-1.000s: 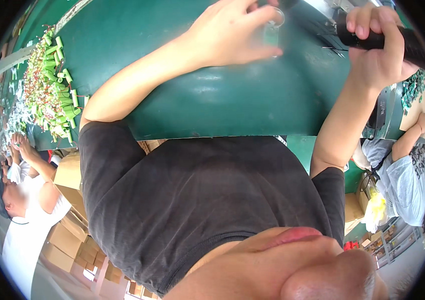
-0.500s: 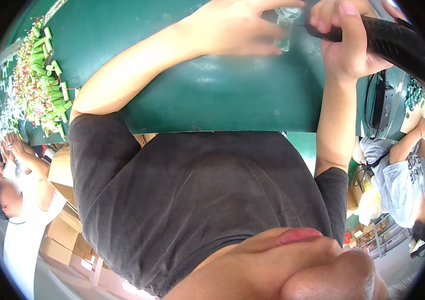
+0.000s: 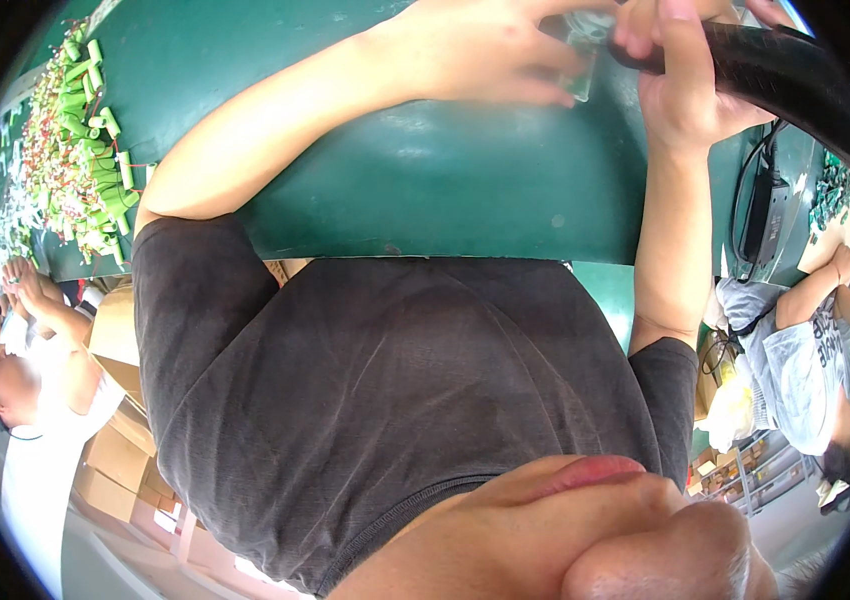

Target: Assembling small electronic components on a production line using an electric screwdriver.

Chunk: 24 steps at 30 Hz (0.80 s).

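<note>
My left hand [image 3: 485, 50] rests on the green table [image 3: 425, 190] at the top of the view, its fingers pinching a small clear, greenish piece [image 3: 583, 62]. My right hand [image 3: 690, 95] is closed around a thick black cylindrical tool [image 3: 790, 75] that runs off to the upper right. The tool's near end sits right against the small piece, partly hidden by my fingers. My forearms and dark grey shirt fill the middle of the view.
A heap of green cylinders with red wires [image 3: 80, 150] lies on the table's far left. A black adapter with a cable [image 3: 767, 200] sits at the right. One person [image 3: 25, 400] sits to my left and another [image 3: 805, 370] to my right. Cardboard boxes [image 3: 115, 440] stand below.
My right hand has brought the black tool leftward until it meets the piece in my left hand. The view has shifted, so both hands sit closer to the top edge.
</note>
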Available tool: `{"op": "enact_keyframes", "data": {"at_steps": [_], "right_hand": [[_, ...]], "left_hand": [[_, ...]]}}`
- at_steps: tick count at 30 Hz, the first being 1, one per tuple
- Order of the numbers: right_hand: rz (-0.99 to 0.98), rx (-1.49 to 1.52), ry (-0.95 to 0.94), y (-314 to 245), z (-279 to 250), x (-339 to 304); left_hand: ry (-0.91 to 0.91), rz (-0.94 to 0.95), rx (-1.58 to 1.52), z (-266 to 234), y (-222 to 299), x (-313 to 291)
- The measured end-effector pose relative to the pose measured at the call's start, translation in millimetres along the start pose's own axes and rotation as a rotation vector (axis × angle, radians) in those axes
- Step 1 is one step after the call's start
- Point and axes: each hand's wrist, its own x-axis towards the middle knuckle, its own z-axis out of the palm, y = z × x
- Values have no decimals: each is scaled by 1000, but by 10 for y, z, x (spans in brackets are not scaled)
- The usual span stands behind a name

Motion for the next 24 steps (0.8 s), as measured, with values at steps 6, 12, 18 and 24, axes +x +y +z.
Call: {"op": "enact_keyframes", "data": {"at_steps": [6,12,18,24], "right_hand": [[-81,-50,-4,19,-17,-37],[-74,-9,101,-40,-22,-62],[32,-86,130,154,41,-194],[16,-168,71,21,23,-93]], "left_hand": [[-3,-14,-29,-27,18,40],[-21,-93,121,-448,-231,216],[100,-279,304,-1092,-1652,414],[157,-353,467,-1157,-2652,798]]}}
